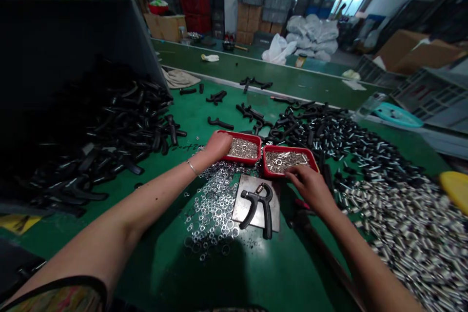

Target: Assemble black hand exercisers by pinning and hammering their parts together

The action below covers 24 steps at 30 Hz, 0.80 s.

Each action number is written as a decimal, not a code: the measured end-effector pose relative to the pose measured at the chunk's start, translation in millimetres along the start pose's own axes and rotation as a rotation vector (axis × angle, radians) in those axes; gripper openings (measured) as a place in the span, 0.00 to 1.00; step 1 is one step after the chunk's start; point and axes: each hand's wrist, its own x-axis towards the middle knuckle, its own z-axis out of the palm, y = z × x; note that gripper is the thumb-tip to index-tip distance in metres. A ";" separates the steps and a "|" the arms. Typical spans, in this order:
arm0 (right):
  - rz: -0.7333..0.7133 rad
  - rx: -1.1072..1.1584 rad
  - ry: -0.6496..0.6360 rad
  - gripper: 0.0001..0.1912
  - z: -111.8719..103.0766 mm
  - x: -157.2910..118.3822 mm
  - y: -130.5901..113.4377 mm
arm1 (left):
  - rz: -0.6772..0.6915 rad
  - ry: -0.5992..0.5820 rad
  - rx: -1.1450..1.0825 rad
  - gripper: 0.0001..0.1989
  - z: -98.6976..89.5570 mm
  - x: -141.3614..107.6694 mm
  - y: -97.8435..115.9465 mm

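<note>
My left hand (219,145) reaches into the left red tray (252,161), which holds tiny metal parts. Its fingers are closed together; anything in them is hidden. At the near edge of the right red tray (315,160), filled with small metal pins (287,159), is my right hand (307,184). Those fingers are bent in a pinch, and I cannot make out what is between them. Between my arms a black two-handled hand grip (267,214) lies on a square metal plate (239,207), with a small metal piece near its top.
Loose metal rings and nuts (215,204) spread left of the plate. A tipped grey bin (146,39) spills black handles (120,126) at left. Black parts with metal pins (358,141) and metal cylinders (405,224) heap up at right. A hammer-like tool (321,243) lies under my right forearm.
</note>
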 end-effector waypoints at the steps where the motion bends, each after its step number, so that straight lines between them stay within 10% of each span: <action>1: -0.045 -0.052 -0.018 0.12 10.2 21.6 -13.1 | 0.007 0.018 -0.003 0.09 1.2 -2.2 -0.1; 9: -0.179 -0.290 -0.196 0.09 80.8 139.0 -46.5 | 0.125 0.094 -0.366 0.10 -8.6 -68.4 48.6; 15: -0.139 -0.246 -0.151 0.07 87.7 135.2 -35.6 | 0.344 -0.064 -0.375 0.10 9.3 -122.4 118.9; 24: 0.018 0.137 0.114 0.10 75.4 95.1 -39.7 | 0.412 0.051 -0.180 0.13 26.0 -125.8 116.0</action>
